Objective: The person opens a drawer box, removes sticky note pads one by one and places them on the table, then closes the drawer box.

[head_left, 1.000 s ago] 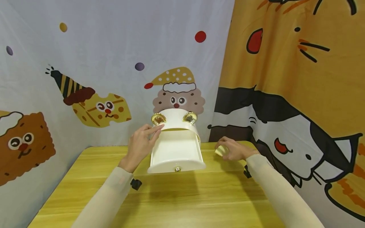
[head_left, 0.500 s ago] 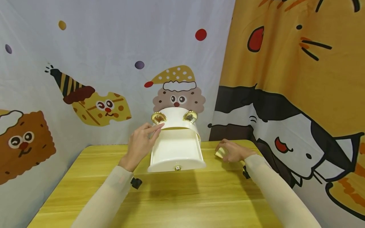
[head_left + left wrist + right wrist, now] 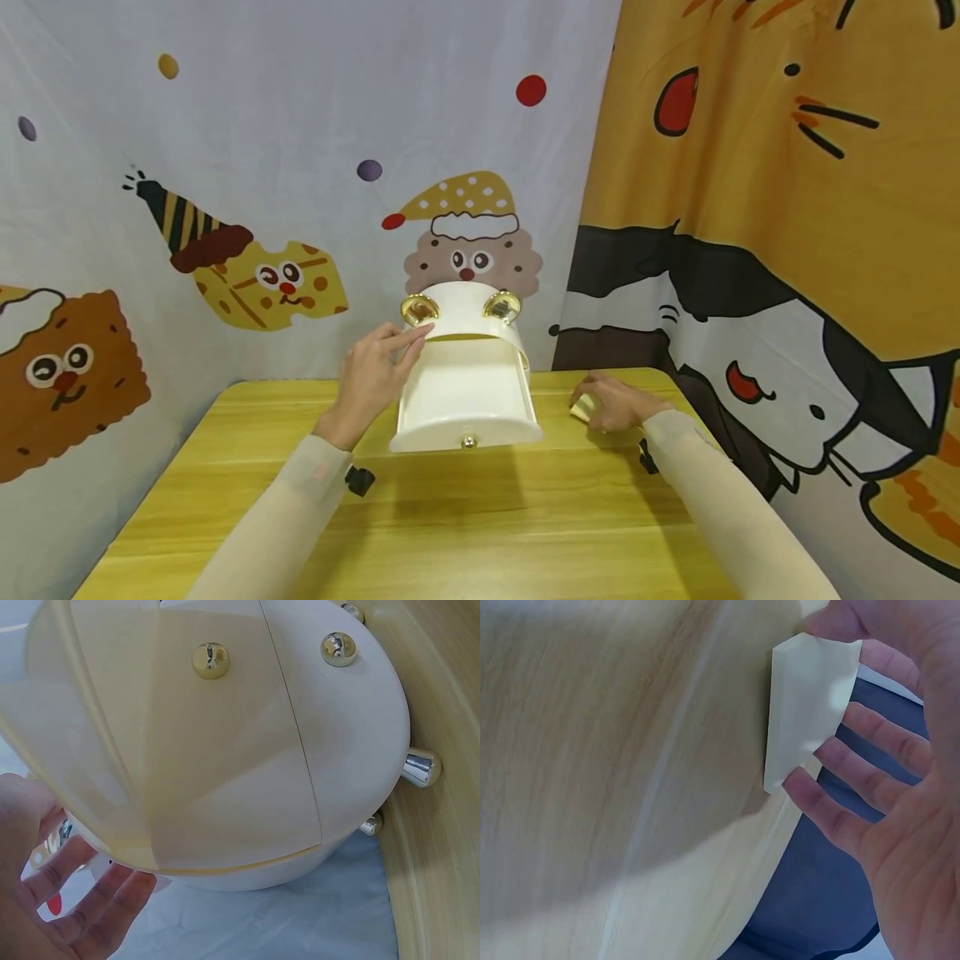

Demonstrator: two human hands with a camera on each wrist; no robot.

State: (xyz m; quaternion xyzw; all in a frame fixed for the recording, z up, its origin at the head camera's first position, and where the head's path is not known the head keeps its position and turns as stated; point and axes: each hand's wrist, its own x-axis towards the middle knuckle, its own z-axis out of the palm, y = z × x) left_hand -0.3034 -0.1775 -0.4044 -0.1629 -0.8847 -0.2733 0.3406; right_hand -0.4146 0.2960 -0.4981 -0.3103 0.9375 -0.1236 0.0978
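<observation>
A left hand point(image 3: 370, 379), white cabinet point(image 3: 465, 308) and right hand point(image 3: 618, 402) at a wooden table point(image 3: 450, 542).
At the cabinet's nine o'clock, loosely spread left fingers touch its rim; its drawer point(image 3: 435, 437) juts toward six; at three, the right hand pinches a pale block point(image 3: 806, 705).

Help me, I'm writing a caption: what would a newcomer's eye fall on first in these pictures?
Probably the white box toward the back of the wooden table, its two gold-rimmed discs set like eyes above a pulled-out drawer. Next, the cartoon cheese in a striped party hat, printed on the white backdrop to the box's left. Smaller, but noticeable, is the cream block in the right hand, to the box's right.
</observation>
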